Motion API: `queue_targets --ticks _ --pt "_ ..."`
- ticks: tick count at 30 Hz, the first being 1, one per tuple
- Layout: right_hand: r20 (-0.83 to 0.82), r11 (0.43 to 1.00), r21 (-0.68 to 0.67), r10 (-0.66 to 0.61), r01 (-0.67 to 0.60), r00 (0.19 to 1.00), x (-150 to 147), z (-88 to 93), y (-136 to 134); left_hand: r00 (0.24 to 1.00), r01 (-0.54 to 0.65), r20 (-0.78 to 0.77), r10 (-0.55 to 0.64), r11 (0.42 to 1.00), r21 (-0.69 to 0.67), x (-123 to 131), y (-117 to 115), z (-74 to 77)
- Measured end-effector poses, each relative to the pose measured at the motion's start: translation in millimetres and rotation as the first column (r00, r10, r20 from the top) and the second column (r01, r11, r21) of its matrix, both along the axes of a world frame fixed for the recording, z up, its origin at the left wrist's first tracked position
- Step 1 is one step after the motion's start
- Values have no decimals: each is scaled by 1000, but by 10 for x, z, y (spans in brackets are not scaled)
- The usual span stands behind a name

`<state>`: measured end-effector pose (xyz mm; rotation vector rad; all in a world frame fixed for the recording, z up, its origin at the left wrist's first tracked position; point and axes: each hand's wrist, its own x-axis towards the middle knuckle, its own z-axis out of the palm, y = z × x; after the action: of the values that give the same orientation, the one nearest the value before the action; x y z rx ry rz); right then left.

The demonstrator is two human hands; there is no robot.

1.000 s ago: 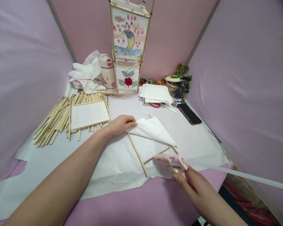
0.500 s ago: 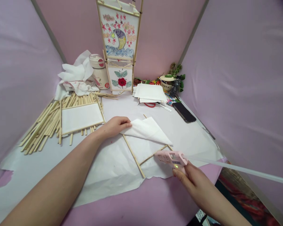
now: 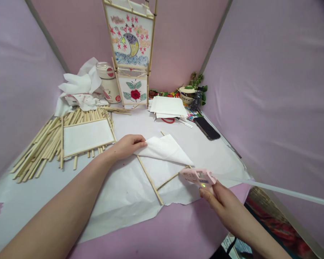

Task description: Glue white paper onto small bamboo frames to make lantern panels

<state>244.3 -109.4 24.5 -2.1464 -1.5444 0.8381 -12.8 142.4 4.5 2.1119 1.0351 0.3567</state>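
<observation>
My left hand pinches the edge of a white textured paper sheet, which is folded back over a wooden stick frame. The frame lies on the paper-covered table, its near side bare and its far part under the sheet. In my right hand is a pink glue gun with a lit green light. A long translucent glue stick sticks out of its back. The nozzle is close to the frame's right corner; whether it touches the wood I cannot tell.
At left, a paper-covered frame rests on a pile of wooden sticks. Crumpled tissue, a bottle and a standing lantern with drawings are behind. Toward the right are stacked white panels, red-handled scissors and a phone.
The whole view has shifted slightly, so things sit further left. The glue gun has moved a little right along the frame's near stick. My left hand keeps its hold on the paper.
</observation>
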Motion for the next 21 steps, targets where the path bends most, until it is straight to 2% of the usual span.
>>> queue_targets --ticks 11,21 --pt "8 1000 21 -22 22 1000 43 9 7 1000 2 -2 -2 1000 -2 -11 4 -12" --pt "80 996 14 -84 83 993 101 30 31 1000 9 13 -9 1000 6 -12 29 -56"
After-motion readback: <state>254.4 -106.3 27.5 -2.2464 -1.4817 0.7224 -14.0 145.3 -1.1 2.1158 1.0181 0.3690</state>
